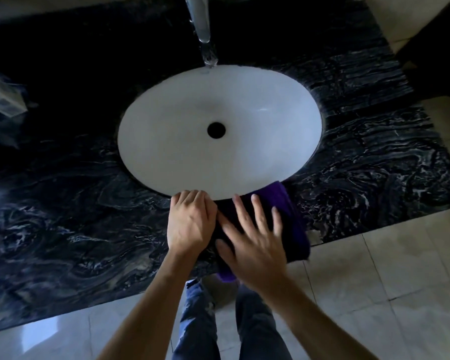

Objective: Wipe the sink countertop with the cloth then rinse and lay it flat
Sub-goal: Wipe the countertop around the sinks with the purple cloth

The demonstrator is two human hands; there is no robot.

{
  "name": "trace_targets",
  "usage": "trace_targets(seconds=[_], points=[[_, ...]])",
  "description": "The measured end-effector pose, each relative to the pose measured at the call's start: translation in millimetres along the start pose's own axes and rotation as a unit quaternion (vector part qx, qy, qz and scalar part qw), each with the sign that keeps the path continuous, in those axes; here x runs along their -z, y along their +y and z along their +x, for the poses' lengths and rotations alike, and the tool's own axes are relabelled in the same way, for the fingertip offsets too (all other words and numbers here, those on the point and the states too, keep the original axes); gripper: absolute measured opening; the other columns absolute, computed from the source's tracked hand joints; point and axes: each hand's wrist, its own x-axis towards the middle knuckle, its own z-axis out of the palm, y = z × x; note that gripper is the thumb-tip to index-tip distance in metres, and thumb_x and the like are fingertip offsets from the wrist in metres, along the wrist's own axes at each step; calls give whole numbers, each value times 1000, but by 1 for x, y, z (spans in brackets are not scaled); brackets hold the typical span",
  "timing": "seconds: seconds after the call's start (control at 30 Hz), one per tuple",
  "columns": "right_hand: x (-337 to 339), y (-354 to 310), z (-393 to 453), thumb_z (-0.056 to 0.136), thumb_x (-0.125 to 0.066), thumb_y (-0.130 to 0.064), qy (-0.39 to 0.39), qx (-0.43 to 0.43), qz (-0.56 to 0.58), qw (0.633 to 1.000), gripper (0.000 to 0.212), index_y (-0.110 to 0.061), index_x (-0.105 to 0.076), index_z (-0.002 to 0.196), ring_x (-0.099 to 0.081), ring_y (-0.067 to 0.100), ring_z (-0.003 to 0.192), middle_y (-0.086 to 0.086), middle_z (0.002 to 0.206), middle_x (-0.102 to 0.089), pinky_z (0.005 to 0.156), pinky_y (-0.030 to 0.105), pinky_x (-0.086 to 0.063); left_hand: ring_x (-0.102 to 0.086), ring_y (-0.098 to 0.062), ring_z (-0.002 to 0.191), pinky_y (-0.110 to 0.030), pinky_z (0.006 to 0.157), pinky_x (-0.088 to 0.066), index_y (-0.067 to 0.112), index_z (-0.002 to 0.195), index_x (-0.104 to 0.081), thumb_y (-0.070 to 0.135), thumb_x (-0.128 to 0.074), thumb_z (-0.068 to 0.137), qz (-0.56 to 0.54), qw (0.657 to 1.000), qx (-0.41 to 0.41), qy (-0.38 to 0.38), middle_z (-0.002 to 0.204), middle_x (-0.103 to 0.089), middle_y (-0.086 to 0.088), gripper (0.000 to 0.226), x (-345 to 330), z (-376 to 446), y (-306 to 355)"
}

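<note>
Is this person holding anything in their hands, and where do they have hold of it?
Nothing is gripped. Both hands press flat on the purple cloth at the countertop's front edge: left hand on its left end, right hand spread over its middle.

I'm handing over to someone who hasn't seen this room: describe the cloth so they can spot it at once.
Find the white oval sink set in the dark marbled countertop. On the counter's front strip, at the basin's near right edge, lies the cloth, under the flat right hand with the left hand beside it. It is the only purple thing there, and its near end hangs over the counter's front edge.
</note>
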Motion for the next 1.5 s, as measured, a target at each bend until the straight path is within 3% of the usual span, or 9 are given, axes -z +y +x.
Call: trace_targets(seconds=[0.1, 0.23, 0.4, 0.53, 0.7, 0.97, 1.2, 1.37, 1.5], points=[[8, 63, 19, 100, -38, -60, -1, 0, -37, 999, 53, -48, -40, 151, -28, 35, 153, 3, 166, -32, 120, 59, -21, -57, -32, 71, -43, 74, -42, 14, 72, -58, 22, -40, 95, 2, 1000, -6, 8, 71, -64, -5, 30, 0, 0, -2], [26, 139, 49, 98, -25, -65, -18, -182, -42, 982, 59, -50, -30, 154, -17, 34, 156, 3, 170, -20, 121, 61, -17, -57, -32, 72, -43, 74, -42, 15, 70, -56, 21, -44, 95, 8, 1000, 3, 14, 71, -62, -6, 28, 0, -1, -1], [20, 93, 35, 95, -26, -61, -25, -228, -35, 973, 66, -38, -31, 157, -15, 40, 155, 12, 170, -19, 119, 69, -16, -62, -31, 109, -43, 93, -45, 9, 99, -68, 18, -48, 93, -22, 996, -20, 81, 109, -70, -10, 23, 8, -9, -7], [7, -6, 6, 97, -36, -57, -23, -131, -23, 991, 66, -31, -34, 158, -20, 45, 153, 17, 167, -25, 119, 68, -16, -47, -35, 138, -49, 112, -35, 12, 133, -60, 24, -50, 90, 42, 989, 82, 112, 145, -56, -13, 47, 36, -41, -70], [-9, -119, 38, 96, -43, -61, -63, 80, 1, 995, 67, -41, -27, 158, -14, 44, 155, 11, 170, -17, 119, 69, -15, -24, -35, 151, -54, 119, -21, 21, 151, -41, 47, -34, 95, 108, 957, 263, 60, 163, -32, -11, 62, 77, -85, -176], [-18, -157, 129, 99, -37, -61, -92, 246, -8, 965, 59, -52, -24, 155, -11, 36, 157, 2, 172, -15, 121, 64, -16, -18, -28, 155, -50, 122, -18, 29, 154, -36, 48, -30, 98, 107, 960, 253, 56, 166, -27, -3, 59, 79, -94, -198], [0, -85, 34, 99, -40, -58, -113, 241, -50, 963, 63, -45, -22, 158, -19, 41, 155, 8, 170, -18, 117, 66, -26, -16, -21, 156, -47, 125, -14, 23, 150, -44, 43, -33, 100, -13, 959, 259, 117, 164, -31, -1, 56, 83, -95, -198], [-10, -176, 51, 89, -51, -61, -150, 327, -34, 932, 68, -48, -33, 153, -27, 44, 152, 9, 166, -31, 118, 64, -25, -11, 9, 148, -47, 124, -17, 17, 144, -51, 35, -40, 97, -192, 924, 254, 210, 162, -33, -3, 51, 88, -98, -198], [-30, -251, 108, 90, -42, -58, -157, 429, -10, 889, 69, -35, -34, 155, -14, 37, 156, 3, 167, -28, 124, 58, -9, -26, -3, 149, -32, 122, -26, 15, 142, -53, 30, -44, 96, -270, 888, 272, 253, 161, -35, -3, 49, 93, -102, -209]])
